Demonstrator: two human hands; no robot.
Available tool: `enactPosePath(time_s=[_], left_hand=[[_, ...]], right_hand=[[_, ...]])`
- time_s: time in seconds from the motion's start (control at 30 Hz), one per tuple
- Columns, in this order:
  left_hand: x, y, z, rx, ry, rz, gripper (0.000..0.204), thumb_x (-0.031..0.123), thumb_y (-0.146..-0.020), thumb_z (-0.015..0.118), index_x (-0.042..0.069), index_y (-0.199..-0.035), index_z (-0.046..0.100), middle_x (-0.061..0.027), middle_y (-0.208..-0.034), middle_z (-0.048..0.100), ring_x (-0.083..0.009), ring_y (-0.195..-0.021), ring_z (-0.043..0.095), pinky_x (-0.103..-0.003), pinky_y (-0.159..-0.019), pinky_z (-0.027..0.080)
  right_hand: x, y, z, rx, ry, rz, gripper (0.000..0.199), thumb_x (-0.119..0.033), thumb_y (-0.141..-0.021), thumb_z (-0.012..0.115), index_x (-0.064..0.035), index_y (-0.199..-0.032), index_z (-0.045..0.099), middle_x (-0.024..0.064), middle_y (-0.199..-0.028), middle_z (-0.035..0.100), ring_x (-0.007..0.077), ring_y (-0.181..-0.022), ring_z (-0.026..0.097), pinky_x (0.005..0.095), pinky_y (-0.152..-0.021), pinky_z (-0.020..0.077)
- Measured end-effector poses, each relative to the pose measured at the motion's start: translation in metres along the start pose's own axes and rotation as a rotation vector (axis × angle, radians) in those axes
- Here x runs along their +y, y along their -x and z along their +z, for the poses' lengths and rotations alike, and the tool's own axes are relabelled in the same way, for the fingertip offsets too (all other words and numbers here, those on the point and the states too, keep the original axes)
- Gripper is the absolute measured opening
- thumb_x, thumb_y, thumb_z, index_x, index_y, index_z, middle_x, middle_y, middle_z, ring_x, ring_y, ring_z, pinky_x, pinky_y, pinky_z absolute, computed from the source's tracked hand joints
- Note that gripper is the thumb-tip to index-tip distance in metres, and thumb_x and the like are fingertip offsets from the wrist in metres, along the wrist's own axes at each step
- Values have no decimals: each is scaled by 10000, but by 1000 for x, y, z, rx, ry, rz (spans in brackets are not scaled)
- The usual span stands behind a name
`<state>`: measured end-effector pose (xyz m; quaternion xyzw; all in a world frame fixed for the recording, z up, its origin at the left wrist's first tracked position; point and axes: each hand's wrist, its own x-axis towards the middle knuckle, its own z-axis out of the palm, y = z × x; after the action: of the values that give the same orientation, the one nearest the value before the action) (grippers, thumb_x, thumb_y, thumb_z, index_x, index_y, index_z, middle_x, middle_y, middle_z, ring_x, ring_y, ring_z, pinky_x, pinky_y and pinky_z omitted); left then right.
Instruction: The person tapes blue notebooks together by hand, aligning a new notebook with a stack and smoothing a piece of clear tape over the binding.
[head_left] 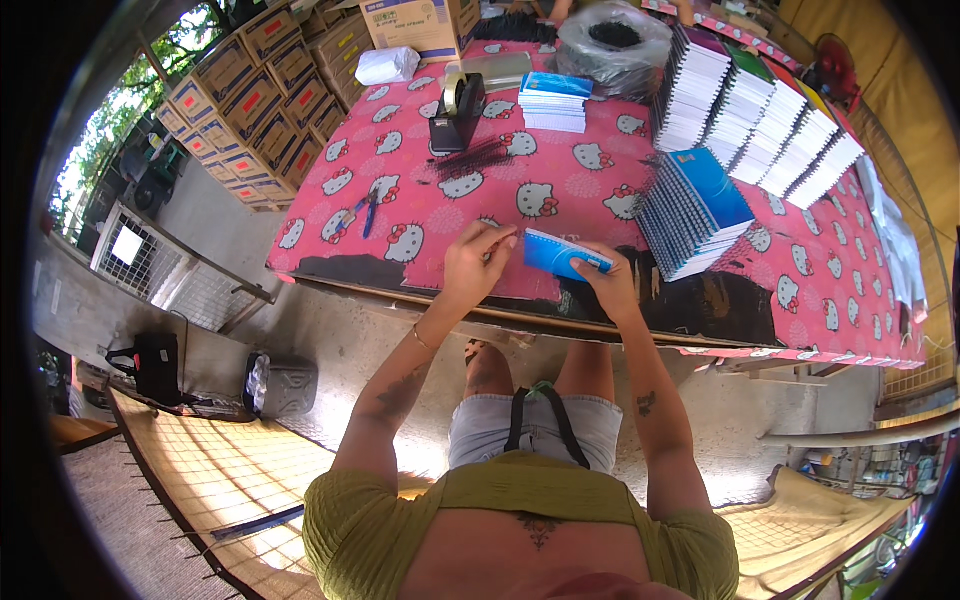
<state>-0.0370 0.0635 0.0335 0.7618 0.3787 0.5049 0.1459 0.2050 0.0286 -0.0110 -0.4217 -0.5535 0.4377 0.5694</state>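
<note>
My right hand [609, 278] grips a small blue-covered notebook [555, 254] by its right end, with the thumb on top, just above the table's front edge. A row of holes or coil loops runs along the notebook's near edge, too small to tell which. My left hand [480, 262] is beside the notebook's left end, its fingers curled and pinched together. Whatever they may hold is too small to make out. To the right stands a stack of blue spiral notebooks [695, 215]. Blue-handled pliers [370, 212] lie to the left on the pink patterned tablecloth [565, 195].
Thin black binding coils [485, 157] lie mid-table near a black tape dispenser [458, 115]. Behind are a stack of blue-covered booklets [555, 103] and a clear bag of black coils [614, 50]. Thick spiral notebooks [755, 115] stand far right. Cartons [250, 105] are piled at left.
</note>
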Motion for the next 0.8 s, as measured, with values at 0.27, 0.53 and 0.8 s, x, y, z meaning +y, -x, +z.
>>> enactPosePath(time_s=[0.27, 0.53, 0.8], left_hand=[[-1, -28, -16, -246, -36, 156, 197, 74, -872, 724, 35, -1058, 670, -111, -860, 617, -267, -682, 610, -336, -662, 506], [-3, -39, -10, -427, 5, 173, 194, 219, -932, 658, 52, -1029, 643, -147, -865, 625, -317, -763, 639, -409, -685, 501], [40, -43, -5, -564, -447, 147, 581, 420, -961, 549, 61, -1413, 480, -217, -1355, 493, -391, -1278, 460, -521, -993, 386]], right_hand=[[-6, 2, -2, -60, 23, -17, 221, -75, -896, 716, 5, -1101, 690, 29, -996, 698, 91, -921, 620, 267, -850, 498], [-3, 3, -2, -49, 6, -4, 217, -77, -897, 713, 8, -1095, 691, 36, -991, 696, 100, -921, 620, 272, -844, 500], [-15, 18, -2, 52, 20, -48, 232, -80, -905, 703, 20, -1114, 689, 37, -972, 692, 92, -893, 607, 261, -806, 491]])
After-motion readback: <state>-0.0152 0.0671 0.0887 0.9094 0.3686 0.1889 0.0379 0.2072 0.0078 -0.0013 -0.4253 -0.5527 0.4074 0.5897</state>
